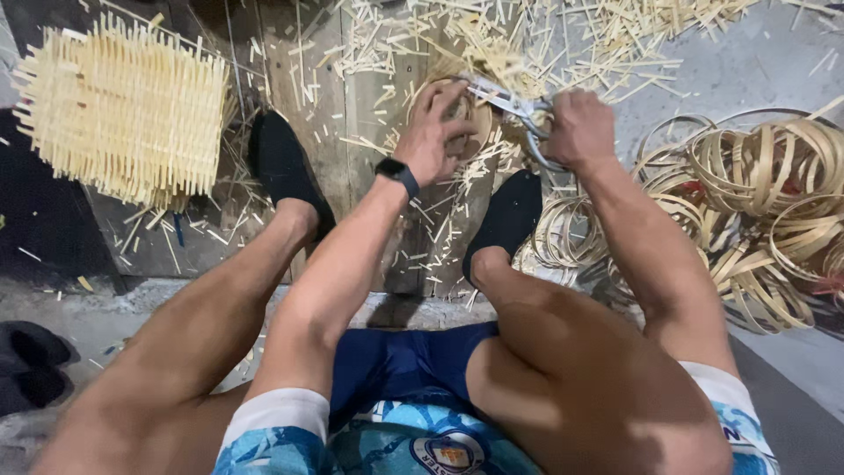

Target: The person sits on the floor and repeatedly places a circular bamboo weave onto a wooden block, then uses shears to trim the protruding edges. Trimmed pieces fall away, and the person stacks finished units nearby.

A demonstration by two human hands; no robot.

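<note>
- Left hand [437, 132] spread over a round woven bamboo piece [470, 114], fingers wrapped on its rim, gripping it from the left side.
- Black watch [397, 172] strapped on the left wrist.
- Right hand [576, 127] closed around the handles of metal shears [514, 107], blades pointing left toward the top edge of the bamboo piece, touching or just beside the sticks poking out of it; cannot tell whether the blades are apart or together.
- Bamboo piece held low over the wooden floor boards [330, 97], between the two feet and just beyond them.
- Black shoes on both feet: left shoe [286, 167] on the boards, right shoe [508, 218] just beside the coils.
- Short pale bamboo offcuts [563, 40] scattered thick across the floor above the hands.
- Heap of coiled flat bamboo strips [765, 193] lying to the right, near the right forearm.
- Finished-looking bristly woven bamboo basket [123, 110] resting at upper left, well apart from the hands, stick ends jutting out all round.
- Dark bundle of cloth [31, 365] at the far left edge, on grey concrete.
</note>
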